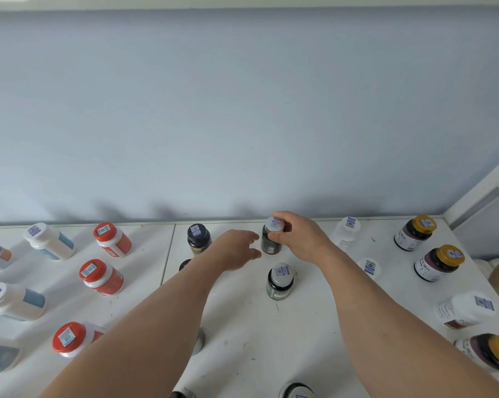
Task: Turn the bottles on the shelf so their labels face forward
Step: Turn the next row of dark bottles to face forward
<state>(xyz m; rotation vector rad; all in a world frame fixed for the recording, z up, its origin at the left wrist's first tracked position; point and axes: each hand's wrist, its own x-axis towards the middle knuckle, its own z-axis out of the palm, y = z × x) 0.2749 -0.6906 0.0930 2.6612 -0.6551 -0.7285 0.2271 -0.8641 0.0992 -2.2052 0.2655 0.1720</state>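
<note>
A dark green bottle with a silver cap (271,239) stands at the back of the white shelf (242,326), near the wall. My right hand (300,237) grips it around the cap and right side. My left hand (238,249) hovers just left of it, fingers apart, holding nothing. A second dark green bottle with a silver cap (280,281) stands in front. A dark bottle with a black cap (198,238) stands behind my left wrist.
Red-capped orange bottles (102,275) and white bottles with blue labels (50,241) fill the left side. On the right stand white bottles (346,232) and gold-capped dark bottles (439,262). A white frame post (478,191) rises at the right back corner.
</note>
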